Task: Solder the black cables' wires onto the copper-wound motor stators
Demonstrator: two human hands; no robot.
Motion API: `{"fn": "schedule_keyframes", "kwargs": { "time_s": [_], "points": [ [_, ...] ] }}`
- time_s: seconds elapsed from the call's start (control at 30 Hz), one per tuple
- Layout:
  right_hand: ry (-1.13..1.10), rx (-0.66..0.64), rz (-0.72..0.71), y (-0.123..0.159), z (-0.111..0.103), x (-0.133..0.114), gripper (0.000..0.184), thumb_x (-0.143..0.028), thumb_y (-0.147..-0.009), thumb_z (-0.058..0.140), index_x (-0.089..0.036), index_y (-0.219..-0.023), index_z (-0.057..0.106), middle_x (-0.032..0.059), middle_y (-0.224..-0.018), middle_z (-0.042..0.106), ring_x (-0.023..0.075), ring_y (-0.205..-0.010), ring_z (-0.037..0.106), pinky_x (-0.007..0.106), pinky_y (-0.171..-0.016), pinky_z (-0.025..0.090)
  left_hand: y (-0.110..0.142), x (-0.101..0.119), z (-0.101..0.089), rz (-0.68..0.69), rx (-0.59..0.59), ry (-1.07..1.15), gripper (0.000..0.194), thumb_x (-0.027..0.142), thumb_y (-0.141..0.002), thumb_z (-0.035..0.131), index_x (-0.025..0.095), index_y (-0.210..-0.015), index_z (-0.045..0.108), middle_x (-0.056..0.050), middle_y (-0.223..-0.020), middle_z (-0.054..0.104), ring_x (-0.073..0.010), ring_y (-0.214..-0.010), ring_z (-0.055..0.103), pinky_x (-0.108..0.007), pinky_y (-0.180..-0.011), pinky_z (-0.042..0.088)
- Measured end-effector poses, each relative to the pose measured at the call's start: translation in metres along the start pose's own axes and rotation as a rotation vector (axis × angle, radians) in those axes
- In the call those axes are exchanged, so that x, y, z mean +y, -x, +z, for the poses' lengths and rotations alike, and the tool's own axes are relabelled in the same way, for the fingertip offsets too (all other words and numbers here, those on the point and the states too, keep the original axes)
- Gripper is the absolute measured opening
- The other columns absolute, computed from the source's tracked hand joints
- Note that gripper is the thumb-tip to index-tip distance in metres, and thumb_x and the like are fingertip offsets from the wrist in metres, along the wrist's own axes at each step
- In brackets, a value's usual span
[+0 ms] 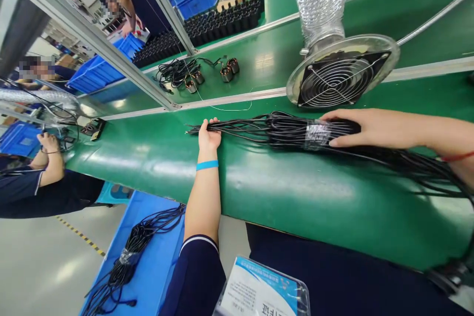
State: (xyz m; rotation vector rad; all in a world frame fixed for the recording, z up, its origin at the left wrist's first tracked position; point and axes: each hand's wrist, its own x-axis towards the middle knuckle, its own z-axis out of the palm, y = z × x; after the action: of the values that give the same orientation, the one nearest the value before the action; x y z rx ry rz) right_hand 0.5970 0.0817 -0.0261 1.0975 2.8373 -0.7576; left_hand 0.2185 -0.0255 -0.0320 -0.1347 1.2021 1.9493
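A long bundle of black cables [285, 131] lies across the green bench, bound near its middle with clear plastic wrap. My left hand [210, 134] has its fingers wrapped round the thin, loose cable ends on the left. Beside the wrap, my right hand [346, 126] grips the thick part of the same bundle from above, thumb on the near side. To the right the cables spread and run off toward the bench's end. A blue band circles my left wrist.
A fan on a foil duct [336, 76] hangs just behind the bundle. Copper-wound coils [226, 73] with cables sit on the back shelf. A blue bin [148, 256] at lower left holds another cable bundle [128, 256]. Co-workers are at the left and beyond the frame posts.
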Motion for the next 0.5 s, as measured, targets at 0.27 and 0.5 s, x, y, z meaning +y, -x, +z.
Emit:
{"fn": "schedule_keyframes", "kwargs": {
  "time_s": [0.27, 0.5],
  "points": [
    [-0.204, -0.416, -0.010, -0.007, -0.018, -0.005, 0.068, -0.074, -0.074, 0.054, -0.026, -0.117, 0.074, 0.0018, -0.118, 0.072, 0.0218, -0.104, 0.069, 0.035, -0.087, 0.054, 0.009, 0.004, 0.001, 0.092, 0.042, 0.091, 0.034, 0.027, -0.106, 0.043, 0.018, -0.074, 0.046, 0.007, -0.060, 0.049, -0.0037, -0.054, 0.055, -0.017, -0.067, 0.051],
    [0.221, 0.159, -0.104, 0.026, -0.005, -0.047, 0.084, -0.084, -0.089, 0.013, -0.022, -0.096, 0.070, 0.0089, -0.094, 0.071, 0.0205, -0.072, 0.063, 0.038, -0.062, 0.046, 0.006, -0.006, -0.003, 0.100, 0.095, 0.097, 0.036, 0.023, -0.104, 0.047, 0.018, -0.069, 0.042, 0.009, -0.055, 0.044, -0.0032, -0.046, 0.045, -0.017, -0.057, 0.044]
  ]
}}
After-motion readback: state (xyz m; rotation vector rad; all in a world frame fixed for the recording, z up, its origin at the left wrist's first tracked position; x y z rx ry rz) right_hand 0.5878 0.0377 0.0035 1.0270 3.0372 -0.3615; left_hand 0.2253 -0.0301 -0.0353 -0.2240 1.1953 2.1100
